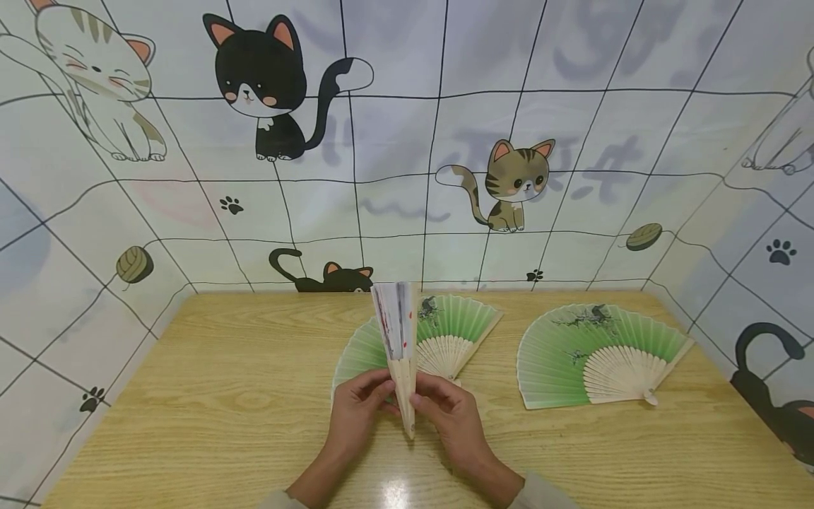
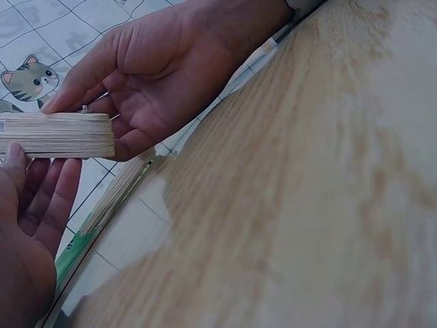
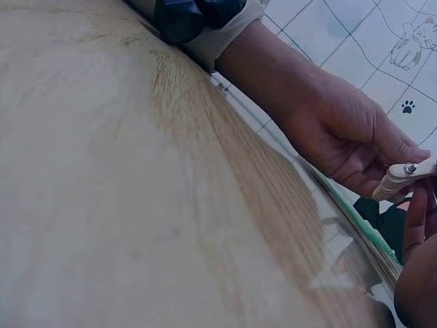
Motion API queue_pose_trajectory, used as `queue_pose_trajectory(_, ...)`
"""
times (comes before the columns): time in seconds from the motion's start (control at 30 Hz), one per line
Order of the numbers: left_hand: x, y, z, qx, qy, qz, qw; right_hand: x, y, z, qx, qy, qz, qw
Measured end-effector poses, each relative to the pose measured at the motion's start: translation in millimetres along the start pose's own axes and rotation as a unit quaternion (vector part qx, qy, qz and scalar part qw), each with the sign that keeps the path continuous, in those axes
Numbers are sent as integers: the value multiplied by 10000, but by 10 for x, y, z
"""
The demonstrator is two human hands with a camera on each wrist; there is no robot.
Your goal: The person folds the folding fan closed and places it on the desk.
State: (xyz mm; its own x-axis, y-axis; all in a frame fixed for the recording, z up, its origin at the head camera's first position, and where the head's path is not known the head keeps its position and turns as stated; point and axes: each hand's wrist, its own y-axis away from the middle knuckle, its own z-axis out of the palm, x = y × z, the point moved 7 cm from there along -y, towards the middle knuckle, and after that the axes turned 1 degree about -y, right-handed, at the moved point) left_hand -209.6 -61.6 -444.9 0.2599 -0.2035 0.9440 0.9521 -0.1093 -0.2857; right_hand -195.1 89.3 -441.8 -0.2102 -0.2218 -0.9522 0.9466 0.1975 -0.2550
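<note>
A nearly folded hand fan (image 1: 402, 332) stands upright in both hands in the head view. White leaf with dark and red marks shows at its top, pale wooden ribs below. My left hand (image 1: 358, 410) pinches the ribs from the left with thumb and fingers. From the other side my right hand (image 1: 453, 417) grips them, thumb on the near face. The left wrist view shows the stacked ribs (image 2: 58, 135) edge-on between the hands, with a small metal rivet (image 2: 85, 109) at the end. Behind the held fan, a spread green fan (image 1: 467, 318) is partly hidden.
A second spread green fan (image 1: 559, 364), with a dark bird and branch picture, lies at the right of the wooden table (image 1: 222, 396). Cloth walls (image 1: 407, 205) printed with cats and grid lines rise at the table's back and sides.
</note>
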Motion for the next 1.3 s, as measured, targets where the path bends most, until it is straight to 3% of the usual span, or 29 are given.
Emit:
queue_pose_trajectory(0.43, 19, 5, 27, -203, 57, 47, 9998, -19, 0, 5, -72, 168, -281, 9994)
queue_pose_trajectory(1.3, 7, 9, 20, -109, 55, -1, 9999, 31, -8, -18, 25, 127, 13, 9999)
